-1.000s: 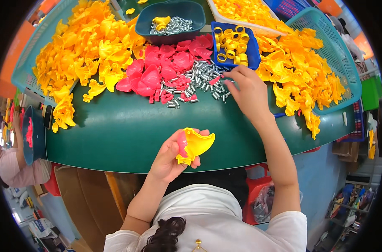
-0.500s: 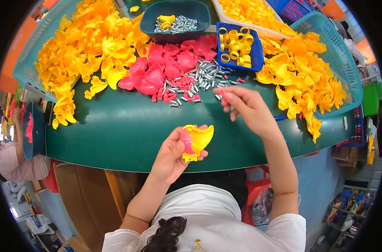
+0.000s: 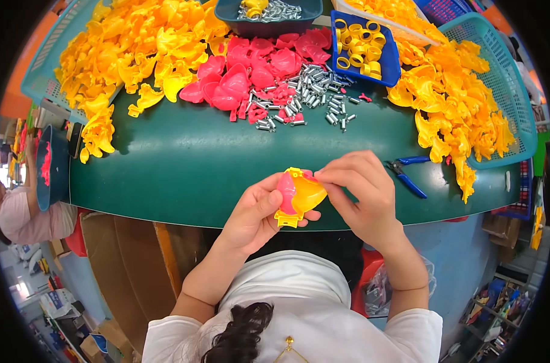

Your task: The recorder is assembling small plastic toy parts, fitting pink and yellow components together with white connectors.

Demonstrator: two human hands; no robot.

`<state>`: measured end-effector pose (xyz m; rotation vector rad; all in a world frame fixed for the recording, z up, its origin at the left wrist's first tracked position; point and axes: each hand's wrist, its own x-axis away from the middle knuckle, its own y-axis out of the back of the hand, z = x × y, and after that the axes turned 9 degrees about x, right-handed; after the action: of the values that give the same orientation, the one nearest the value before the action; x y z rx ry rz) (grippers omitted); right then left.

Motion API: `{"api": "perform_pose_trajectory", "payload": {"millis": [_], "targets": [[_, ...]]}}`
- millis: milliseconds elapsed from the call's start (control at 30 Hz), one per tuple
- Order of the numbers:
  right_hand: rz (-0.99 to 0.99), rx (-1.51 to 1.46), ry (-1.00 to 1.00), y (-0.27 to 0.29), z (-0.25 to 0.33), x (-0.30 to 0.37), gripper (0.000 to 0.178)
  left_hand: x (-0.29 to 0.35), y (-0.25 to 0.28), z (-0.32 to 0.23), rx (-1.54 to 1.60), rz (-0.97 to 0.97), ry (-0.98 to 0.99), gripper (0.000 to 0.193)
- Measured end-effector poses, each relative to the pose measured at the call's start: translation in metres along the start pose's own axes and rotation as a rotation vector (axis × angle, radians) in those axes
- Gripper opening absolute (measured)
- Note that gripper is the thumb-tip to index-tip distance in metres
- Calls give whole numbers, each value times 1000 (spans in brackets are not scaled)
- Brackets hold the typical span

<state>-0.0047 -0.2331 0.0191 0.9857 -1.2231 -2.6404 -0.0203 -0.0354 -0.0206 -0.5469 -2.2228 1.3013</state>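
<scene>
A moulded shell (image 3: 312,195) is resting in the left hand (image 3: 253,213); springs (image 3: 314,88) are lying beyond, pliers (image 3: 398,167) rightward, on the bench (image 3: 196,163).

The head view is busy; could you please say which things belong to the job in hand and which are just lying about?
Likely belong:
- yellow shell in the left hand
- small pink piece at the right hand
- pink shells

Likely just lying about:
- blue-handled pliers
- white stick
- clear plastic bag
</scene>
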Motion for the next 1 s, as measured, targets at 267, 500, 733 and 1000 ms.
{"api": "perform_pose_trajectory", "payload": {"millis": [267,500,733,1000], "targets": [[108,92,45,3,5,5,23,2,8,-3,66,49,40,53],[322,-414,-282,14,-16,2,18,3,11,-3,125,78,87,53],[-39,260,-239,-23,-93,-39,11,-4,4,-4,-9,8,12,63],[126,628,-192,-25,-88,-58,9,-10,4,-7,67,45,67,56]]}}
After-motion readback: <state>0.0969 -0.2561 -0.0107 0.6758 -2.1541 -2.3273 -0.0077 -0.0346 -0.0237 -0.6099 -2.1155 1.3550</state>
